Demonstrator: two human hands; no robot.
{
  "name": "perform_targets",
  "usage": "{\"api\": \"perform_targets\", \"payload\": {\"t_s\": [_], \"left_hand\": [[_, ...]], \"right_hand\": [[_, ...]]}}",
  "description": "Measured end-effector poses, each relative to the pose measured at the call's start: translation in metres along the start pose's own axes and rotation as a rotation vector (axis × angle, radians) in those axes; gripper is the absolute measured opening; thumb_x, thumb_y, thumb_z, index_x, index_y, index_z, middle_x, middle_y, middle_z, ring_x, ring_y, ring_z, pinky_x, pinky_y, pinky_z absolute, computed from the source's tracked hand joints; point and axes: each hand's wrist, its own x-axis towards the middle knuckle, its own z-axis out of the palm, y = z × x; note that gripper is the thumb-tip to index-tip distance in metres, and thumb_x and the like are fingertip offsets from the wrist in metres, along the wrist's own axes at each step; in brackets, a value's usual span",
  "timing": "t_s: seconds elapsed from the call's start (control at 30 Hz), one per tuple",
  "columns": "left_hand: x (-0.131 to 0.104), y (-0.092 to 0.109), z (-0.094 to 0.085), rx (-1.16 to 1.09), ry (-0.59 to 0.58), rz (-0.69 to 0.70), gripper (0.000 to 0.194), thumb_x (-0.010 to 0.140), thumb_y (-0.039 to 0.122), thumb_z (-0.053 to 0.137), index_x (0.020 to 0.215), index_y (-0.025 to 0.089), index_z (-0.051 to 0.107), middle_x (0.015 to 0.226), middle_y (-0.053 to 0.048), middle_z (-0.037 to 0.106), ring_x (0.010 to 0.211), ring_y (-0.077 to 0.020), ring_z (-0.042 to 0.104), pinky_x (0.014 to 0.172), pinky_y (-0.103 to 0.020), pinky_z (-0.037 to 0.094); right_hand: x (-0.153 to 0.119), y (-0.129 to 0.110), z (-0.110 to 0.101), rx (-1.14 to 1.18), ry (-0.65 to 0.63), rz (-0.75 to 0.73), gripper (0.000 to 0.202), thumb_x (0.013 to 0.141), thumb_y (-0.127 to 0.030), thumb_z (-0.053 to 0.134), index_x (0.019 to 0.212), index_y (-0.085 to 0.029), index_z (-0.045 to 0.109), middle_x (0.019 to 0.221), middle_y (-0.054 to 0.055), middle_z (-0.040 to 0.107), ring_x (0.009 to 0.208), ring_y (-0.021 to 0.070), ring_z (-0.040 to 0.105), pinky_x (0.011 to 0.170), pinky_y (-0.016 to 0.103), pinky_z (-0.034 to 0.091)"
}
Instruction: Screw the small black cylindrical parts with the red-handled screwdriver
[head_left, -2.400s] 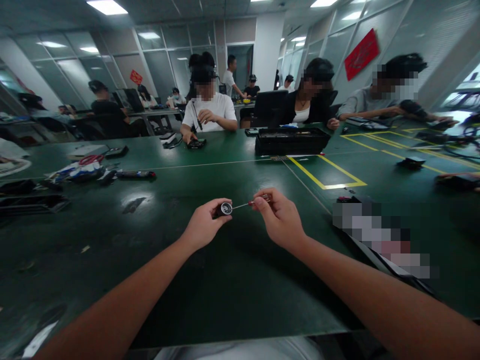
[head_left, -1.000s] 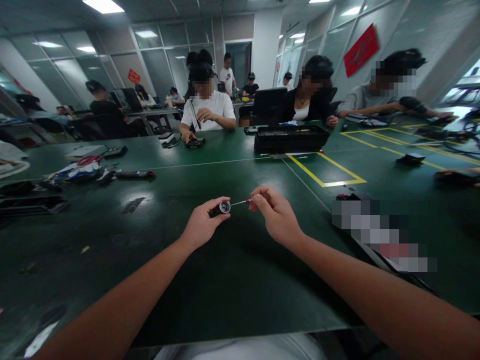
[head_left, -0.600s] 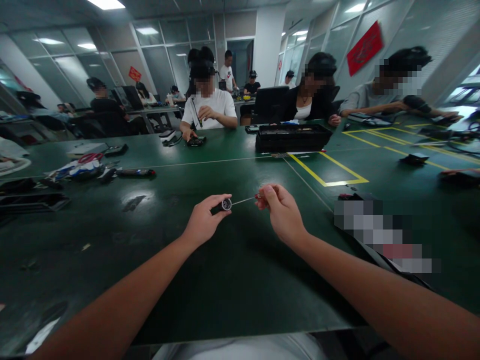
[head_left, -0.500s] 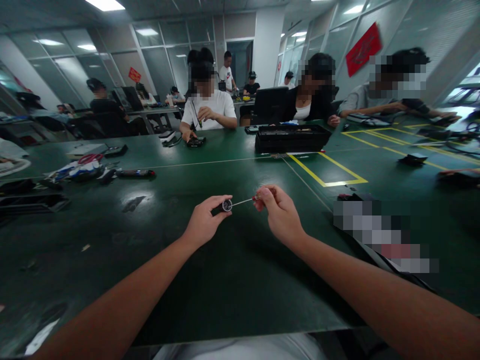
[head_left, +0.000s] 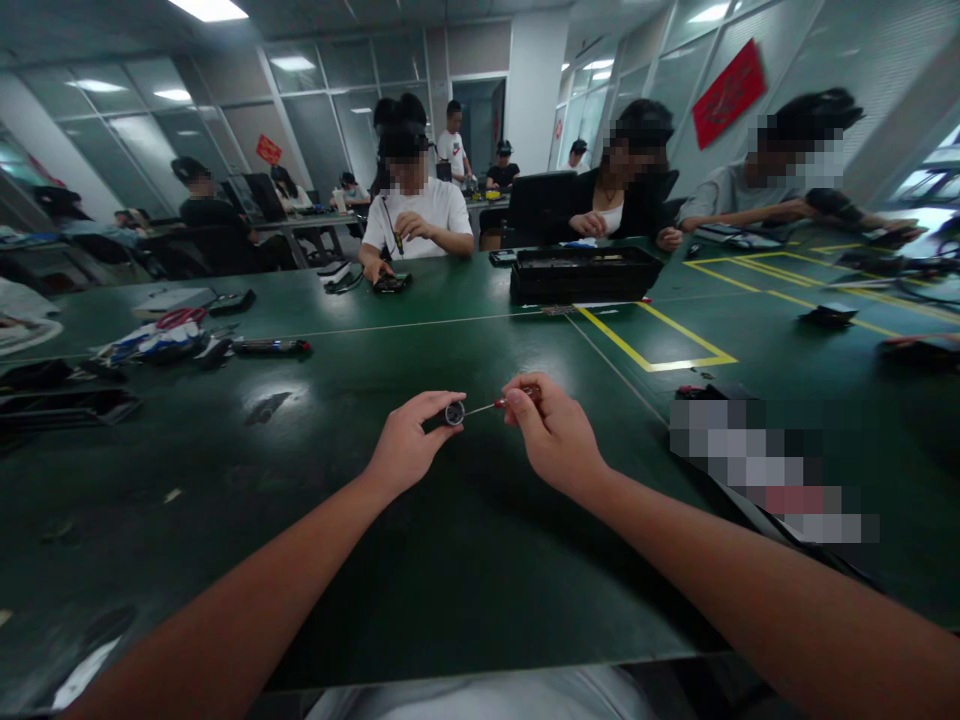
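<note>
Between the thumb and fingers of my left hand (head_left: 409, 440) is a small dark round part (head_left: 454, 412) with a pale rim, its open end turned to the right and toward me. My right hand (head_left: 559, 430) is closed around the red handle of a screwdriver (head_left: 501, 402). The thin metal shaft points left, and its tip reaches the open end of the round part; whether it touches a screw inside is too small to see. Both hands are above the green table (head_left: 480, 560).
A long black tray (head_left: 589, 280) lies ahead, beside yellow tape (head_left: 652, 365). Left are a dark pen-like tool (head_left: 271, 347), a pile of cloth and tools (head_left: 161, 340) and black trays (head_left: 67, 408). A blurred-out packet (head_left: 750, 465) lies right. Co-workers sit across the table.
The screwdriver's shaft now goes further into the round part, and its handle has turned and shifted slightly left in my right hand. My left hand stays in place.
</note>
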Motion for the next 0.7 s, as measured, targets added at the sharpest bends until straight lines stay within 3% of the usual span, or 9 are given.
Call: {"api": "perform_targets", "payload": {"t_s": [0.7], "left_hand": [[0.0007, -0.0002, -0.0002, 0.026, 0.027, -0.01, 0.038, 0.086, 0.015, 0.07, 0.123, 0.026, 0.069, 0.122, -0.004, 0.068, 0.116, -0.0204, 0.062, 0.106, -0.04, 0.047]], "right_hand": [[0.0016, 0.0039, 0.0033, 0.022, -0.021, 0.045, 0.022, 0.101, -0.039, 0.045, 0.1, -0.022, 0.058, 0.075, 0.0, 0.065, 0.068, 0.0163, 0.064, 0.063, 0.03, 0.045]]}}
